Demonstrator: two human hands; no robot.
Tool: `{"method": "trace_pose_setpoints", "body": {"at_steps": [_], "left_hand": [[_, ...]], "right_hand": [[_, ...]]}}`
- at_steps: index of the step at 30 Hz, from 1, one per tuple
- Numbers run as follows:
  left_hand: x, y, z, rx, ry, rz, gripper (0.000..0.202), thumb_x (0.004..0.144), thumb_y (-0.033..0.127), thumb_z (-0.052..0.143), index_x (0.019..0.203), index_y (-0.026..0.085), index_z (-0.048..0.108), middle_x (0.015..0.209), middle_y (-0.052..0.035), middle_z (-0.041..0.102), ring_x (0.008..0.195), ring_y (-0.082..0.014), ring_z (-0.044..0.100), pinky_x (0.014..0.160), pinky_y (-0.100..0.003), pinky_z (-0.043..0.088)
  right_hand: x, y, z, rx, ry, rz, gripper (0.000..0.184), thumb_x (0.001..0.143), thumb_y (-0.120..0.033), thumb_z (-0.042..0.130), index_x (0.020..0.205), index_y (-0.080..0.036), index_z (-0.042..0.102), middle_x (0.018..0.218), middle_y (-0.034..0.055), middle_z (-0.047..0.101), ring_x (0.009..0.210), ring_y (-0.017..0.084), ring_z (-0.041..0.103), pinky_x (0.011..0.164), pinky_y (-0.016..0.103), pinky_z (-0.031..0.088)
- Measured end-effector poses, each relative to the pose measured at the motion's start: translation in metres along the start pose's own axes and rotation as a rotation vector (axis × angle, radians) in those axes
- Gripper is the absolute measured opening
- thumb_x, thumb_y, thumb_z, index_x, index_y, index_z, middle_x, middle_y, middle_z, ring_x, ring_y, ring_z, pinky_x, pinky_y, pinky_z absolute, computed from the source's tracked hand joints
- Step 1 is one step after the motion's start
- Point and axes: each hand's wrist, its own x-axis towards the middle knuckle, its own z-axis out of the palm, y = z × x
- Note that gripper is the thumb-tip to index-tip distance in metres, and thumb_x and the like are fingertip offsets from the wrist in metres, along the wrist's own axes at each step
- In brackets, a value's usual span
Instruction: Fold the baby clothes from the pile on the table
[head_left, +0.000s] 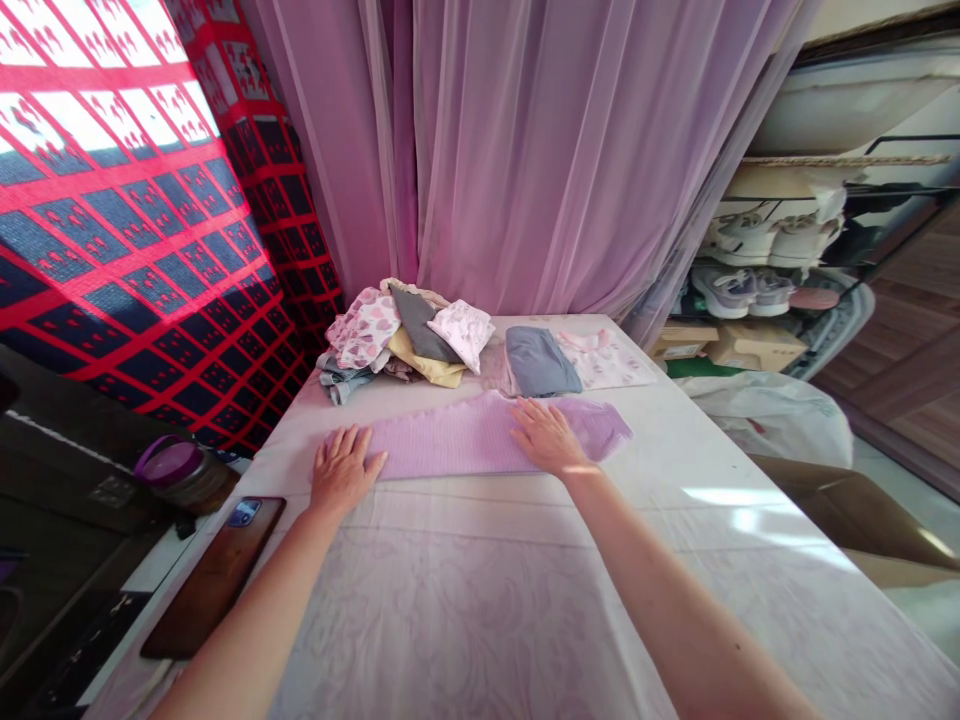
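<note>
Head view: left hand [343, 472], right hand [550, 437] flat on lilac knit garment [450, 437].

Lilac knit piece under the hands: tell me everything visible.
The lilac knit garment lies spread flat in a long horizontal band on the white patterned tablecloth. Its fabric looks soft, with a fine ribbed texture, and its far edge is slightly wavy. Its type is hard to tell, as it appears folded. The left hand touches its left end, and the right hand lies flat on top towards the right end. It sits just in front of the piled clothes.
</note>
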Motion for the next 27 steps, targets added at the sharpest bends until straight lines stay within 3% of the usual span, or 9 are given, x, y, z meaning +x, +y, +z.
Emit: {"method": "trace_pose_setpoints", "body": {"at_steps": [8, 11, 13, 16, 20, 24, 27], "left_hand": [[-0.003, 0.0, 0.003, -0.006, 0.075, 0.009, 0.053, 0.094, 0.044, 0.041, 0.143, 0.025, 0.048, 0.154, -0.0106, 0.042, 0.144, -0.0289, 0.03, 0.116, -0.052, 0.023], [-0.004, 0.001, 0.003, 0.002, 0.083, 0.01, 0.053, 0.095, 0.044, 0.04, 0.143, 0.025, 0.048, 0.154, -0.0106, 0.043, 0.144, -0.0291, 0.03, 0.116, -0.052, 0.023], [-0.005, 0.0, 0.003, 0.002, 0.094, 0.016, 0.053, 0.094, 0.044, 0.041, 0.142, 0.024, 0.049, 0.153, -0.0111, 0.044, 0.144, -0.0295, 0.031, 0.116, -0.052, 0.023], [-0.004, 0.0, 0.004, 0.014, 0.114, 0.024, 0.053, 0.094, 0.044, 0.041, 0.142, 0.023, 0.05, 0.152, -0.0119, 0.045, 0.143, -0.0297, 0.033, 0.115, -0.052, 0.024], [-0.005, 0.001, 0.004, 0.031, 0.12, 0.029, 0.053, 0.095, 0.044, 0.041, 0.142, 0.02, 0.05, 0.152, -0.0123, 0.045, 0.143, -0.0296, 0.033, 0.115, -0.052, 0.025], [-0.005, 0.002, 0.002, 0.026, 0.128, 0.023, 0.051, 0.094, 0.043, 0.043, 0.141, 0.023, 0.051, 0.152, -0.0112, 0.046, 0.142, -0.0293, 0.034, 0.115, -0.051, 0.026], [-0.005, 0.002, 0.001, 0.015, 0.124, 0.02, 0.051, 0.094, 0.043, 0.043, 0.141, 0.023, 0.051, 0.152, -0.0114, 0.046, 0.143, -0.0296, 0.034, 0.115, -0.051, 0.026]], "right_hand": [[0.015, -0.012, 0.01, 0.033, -0.092, 0.013, 0.053, 0.1, -0.045, 0.031, 0.149, -0.023, 0.039, 0.159, 0.0091, 0.032, 0.147, 0.025, 0.025, 0.114, 0.052, 0.023], [0.016, -0.013, 0.005, 0.015, -0.069, 0.005, 0.051, 0.1, -0.045, 0.034, 0.146, -0.023, 0.044, 0.157, 0.0087, 0.036, 0.144, 0.025, 0.03, 0.112, 0.048, 0.026], [0.015, -0.01, -0.001, 0.013, -0.031, 0.03, 0.045, 0.1, -0.042, 0.036, 0.139, -0.025, 0.053, 0.151, 0.0068, 0.047, 0.137, 0.024, 0.04, 0.108, 0.041, 0.031], [0.013, 0.004, -0.012, 0.001, 0.031, 0.156, 0.042, 0.101, -0.031, 0.031, 0.123, -0.022, 0.064, 0.131, 0.0101, 0.064, 0.12, 0.025, 0.055, 0.1, 0.037, 0.036], [0.011, 0.039, -0.023, -0.062, 0.046, 0.365, 0.042, 0.096, -0.022, 0.032, 0.125, -0.014, 0.061, 0.125, 0.018, 0.064, 0.12, 0.03, 0.054, 0.101, 0.046, 0.033], [0.012, 0.065, -0.027, -0.076, -0.037, 0.37, 0.046, 0.089, -0.028, 0.047, 0.133, -0.017, 0.056, 0.126, 0.0149, 0.065, 0.12, 0.029, 0.054, 0.104, 0.048, 0.03], [0.013, 0.07, -0.032, -0.089, -0.074, 0.338, 0.045, 0.085, -0.027, 0.051, 0.129, -0.021, 0.061, 0.123, 0.013, 0.066, 0.115, 0.029, 0.056, 0.099, 0.045, 0.033]]}}
